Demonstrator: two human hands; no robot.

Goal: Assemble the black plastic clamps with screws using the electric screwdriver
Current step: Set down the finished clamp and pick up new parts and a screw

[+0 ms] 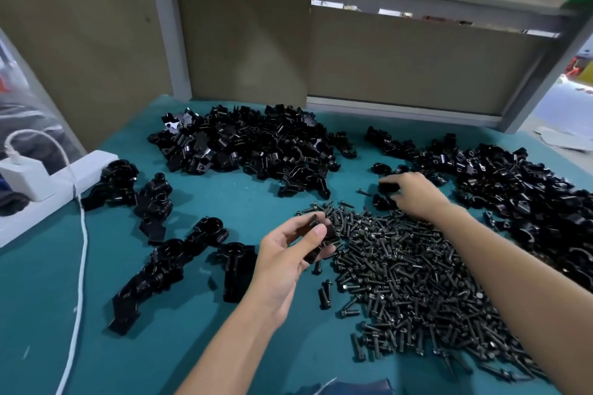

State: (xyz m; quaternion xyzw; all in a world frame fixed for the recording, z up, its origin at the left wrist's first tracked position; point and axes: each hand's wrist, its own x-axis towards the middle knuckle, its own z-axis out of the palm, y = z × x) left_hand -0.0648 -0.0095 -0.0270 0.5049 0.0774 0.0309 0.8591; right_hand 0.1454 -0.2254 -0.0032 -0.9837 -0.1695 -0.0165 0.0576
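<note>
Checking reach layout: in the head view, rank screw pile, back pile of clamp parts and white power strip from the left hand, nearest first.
1. Screw pile: its edge lies right beside the left hand, on the right.
2. Back pile of clamp parts: farther back, beyond the hand.
3. White power strip: far off to the left.
</note>
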